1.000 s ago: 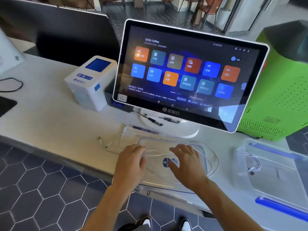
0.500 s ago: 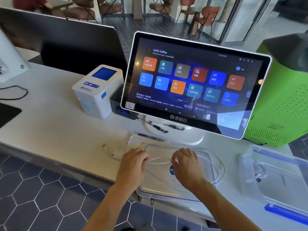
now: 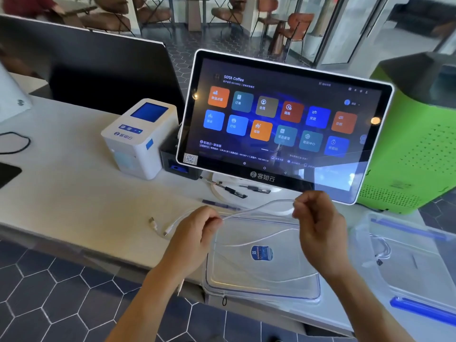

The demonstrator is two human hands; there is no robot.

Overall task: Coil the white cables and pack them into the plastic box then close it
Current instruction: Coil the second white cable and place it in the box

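As viewed from the head, forward and down, in falling order of size:

Table point(image 3: 61, 193), pale, bearing everything listed below.

Touchscreen terminal point(image 3: 283, 124), lit, on the far side just beyond the hands.

Plastic box point(image 3: 419, 287), open, well to the right of the right hand; one coiled cable point(image 3: 382, 251) already inside.

Clear lid point(image 3: 261, 290), flat on the near edge of the table, directly below both hands (blue sticker at its middle).

White cable point(image 3: 256, 209), lifted off the lid and strung between the hands. Long axis left to right, rising slightly toward the right. Further white strands lying across the lid beneath; cannot tell whether of the same cable.

Right hand point(image 3: 318, 218), raised, fingers curled and pinching the higher end of the span.

Left hand point(image 3: 195, 233), lower, closed in a pinch on the other end of the span.

Plugs point(image 3: 153, 222), small, resting on the table just left of the left hand, at the cable's trailing ends.

Judged step: start of coiling, with no loop yet formed in the held span.

Deciding relation: slack lying leftward, past the left hand; box lying rightward, nearer the right hand. Hence, probably, gathering from left toward right, then a carry to the box by the right hand. Risk: plugs dragging or snagging on the lid's rim during the draw.
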